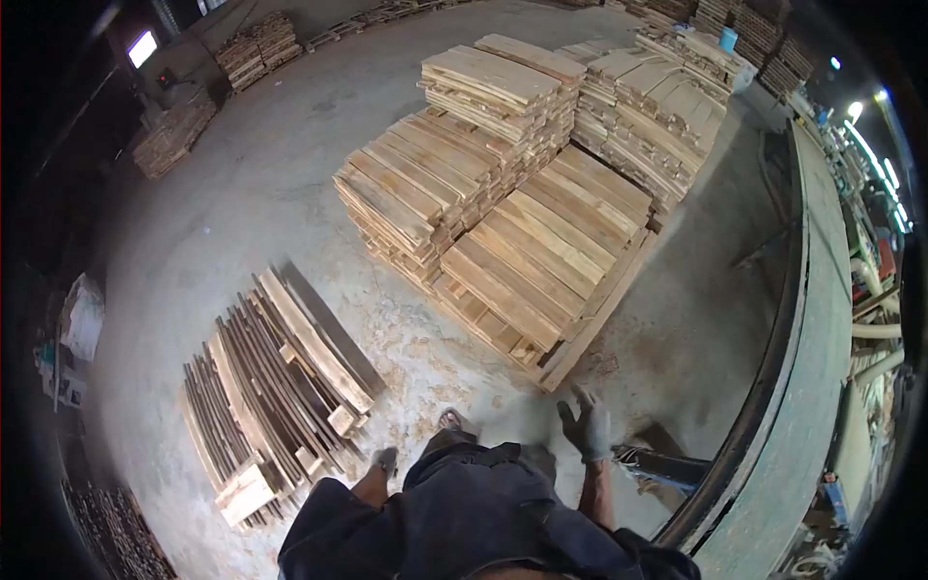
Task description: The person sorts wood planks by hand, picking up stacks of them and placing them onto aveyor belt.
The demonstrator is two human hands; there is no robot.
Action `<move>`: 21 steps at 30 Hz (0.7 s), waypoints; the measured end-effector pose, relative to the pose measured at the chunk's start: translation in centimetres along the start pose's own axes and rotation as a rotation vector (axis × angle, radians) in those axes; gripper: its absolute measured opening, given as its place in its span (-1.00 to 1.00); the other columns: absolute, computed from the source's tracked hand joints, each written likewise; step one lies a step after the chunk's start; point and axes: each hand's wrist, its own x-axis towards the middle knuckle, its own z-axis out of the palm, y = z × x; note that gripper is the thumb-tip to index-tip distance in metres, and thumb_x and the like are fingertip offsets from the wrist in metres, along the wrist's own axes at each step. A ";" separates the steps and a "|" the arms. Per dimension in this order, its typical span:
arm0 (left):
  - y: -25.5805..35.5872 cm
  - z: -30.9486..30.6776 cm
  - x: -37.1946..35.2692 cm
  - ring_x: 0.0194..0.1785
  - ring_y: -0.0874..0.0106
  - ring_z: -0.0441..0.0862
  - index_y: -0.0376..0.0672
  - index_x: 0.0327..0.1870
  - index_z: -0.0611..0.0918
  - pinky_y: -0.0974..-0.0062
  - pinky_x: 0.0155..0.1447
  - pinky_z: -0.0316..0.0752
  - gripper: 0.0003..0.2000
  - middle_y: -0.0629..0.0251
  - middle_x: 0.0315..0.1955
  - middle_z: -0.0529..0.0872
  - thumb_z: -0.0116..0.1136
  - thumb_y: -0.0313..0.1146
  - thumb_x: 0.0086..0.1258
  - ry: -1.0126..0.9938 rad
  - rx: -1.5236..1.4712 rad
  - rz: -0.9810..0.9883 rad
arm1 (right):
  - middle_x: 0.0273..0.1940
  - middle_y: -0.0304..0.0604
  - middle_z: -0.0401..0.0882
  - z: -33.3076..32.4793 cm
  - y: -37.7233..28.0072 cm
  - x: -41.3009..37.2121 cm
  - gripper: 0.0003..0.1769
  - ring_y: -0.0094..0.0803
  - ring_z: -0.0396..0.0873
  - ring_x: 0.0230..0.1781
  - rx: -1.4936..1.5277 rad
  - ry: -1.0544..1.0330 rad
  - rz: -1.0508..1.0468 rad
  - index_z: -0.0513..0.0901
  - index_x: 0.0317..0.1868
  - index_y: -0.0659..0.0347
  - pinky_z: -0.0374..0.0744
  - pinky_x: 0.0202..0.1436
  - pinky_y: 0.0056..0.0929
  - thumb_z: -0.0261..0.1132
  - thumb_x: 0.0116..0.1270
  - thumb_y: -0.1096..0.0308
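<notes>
My right hand [587, 430], in a grey work glove, is low in the view to the right of my body. Its thumb stands apart from the fingers, and I see nothing in it. Just beyond the fingertips is the near corner of a low stack of wooden boards [546, 246], whose planks lie side by side on a wooden base. A taller stack of boards [401, 179] adjoins it on the left. My left hand is out of view.
A rack of thin strips [266, 377] lies on the floor at the left. Along the right runs a long greenish bench [817, 319]. More board stacks [667, 87] stand behind. Wood shavings [420, 362] are scattered on the concrete near my feet.
</notes>
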 end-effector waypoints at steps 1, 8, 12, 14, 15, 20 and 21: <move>1.6 -1.1 3.7 -0.52 0.32 0.56 -0.11 -0.24 0.62 0.24 -0.47 0.45 -0.81 0.20 -0.53 0.60 0.07 -0.20 0.37 -0.068 0.015 0.137 | -0.06 0.13 0.64 0.3 -2.0 1.3 -0.55 0.09 0.63 -0.13 -0.025 -0.021 -0.040 0.61 0.05 0.21 0.60 -0.09 -0.11 0.35 0.20 0.16; 23.8 1.0 2.2 -0.63 0.51 0.49 -0.10 -0.28 0.63 0.49 -0.55 0.41 -0.85 0.44 -0.57 0.60 0.11 -0.24 0.36 -0.065 -0.247 0.529 | -0.12 0.12 0.65 5.7 -5.7 12.8 -0.58 0.08 0.63 -0.19 -0.026 0.031 -0.158 0.61 0.00 0.25 0.60 -0.15 -0.13 0.34 0.21 0.17; 27.8 -0.2 4.1 -0.59 0.54 0.48 -0.10 -0.26 0.61 0.50 -0.54 0.40 -0.86 0.46 -0.57 0.56 0.14 -0.26 0.35 -0.236 -0.407 0.490 | -0.22 0.03 0.65 7.5 -8.4 22.9 -0.54 -0.22 0.65 -0.30 0.075 0.139 -0.174 0.60 0.05 0.27 0.59 -0.21 -0.32 0.35 0.24 0.15; 26.9 -2.4 7.8 -0.59 0.52 0.48 -0.11 -0.27 0.61 0.51 -0.54 0.41 -0.87 0.45 -0.59 0.54 0.11 -0.27 0.37 -0.262 -0.316 0.462 | -0.21 -0.07 0.65 7.8 -10.5 28.7 -0.49 -0.37 0.63 -0.29 0.360 0.128 -0.054 0.55 0.13 0.27 0.58 -0.21 -0.41 0.34 0.28 0.12; 25.9 -4.2 9.8 -0.59 0.51 0.48 -0.11 -0.28 0.60 0.51 -0.54 0.41 -0.86 0.43 -0.60 0.53 0.08 -0.27 0.38 -0.215 -0.217 0.448 | -0.16 -0.10 0.65 8.9 -10.3 32.1 -0.45 -0.41 0.62 -0.25 0.570 0.134 -0.032 0.52 0.19 0.26 0.57 -0.21 -0.44 0.32 0.30 0.09; 21.4 -13.3 12.1 -0.53 0.38 0.50 -0.11 -0.32 0.58 0.33 -0.45 0.43 -0.78 0.36 -0.58 0.53 0.05 -0.15 0.38 -0.016 -0.380 0.046 | 0.28 -0.03 0.39 10.0 -14.0 45.2 -0.21 -0.23 0.59 -0.03 1.015 0.080 0.227 0.16 0.48 0.20 0.60 -0.08 -0.35 0.20 0.41 -0.03; 21.6 -14.6 12.2 -0.53 0.38 0.51 -0.11 -0.32 0.57 0.32 -0.45 0.44 -0.78 0.35 -0.58 0.53 0.06 -0.16 0.36 0.017 -0.367 -0.006 | 0.29 -0.02 0.39 10.2 -14.5 47.6 -0.22 -0.23 0.59 -0.02 1.047 0.090 0.229 0.15 0.48 0.20 0.60 -0.06 -0.35 0.18 0.42 -0.03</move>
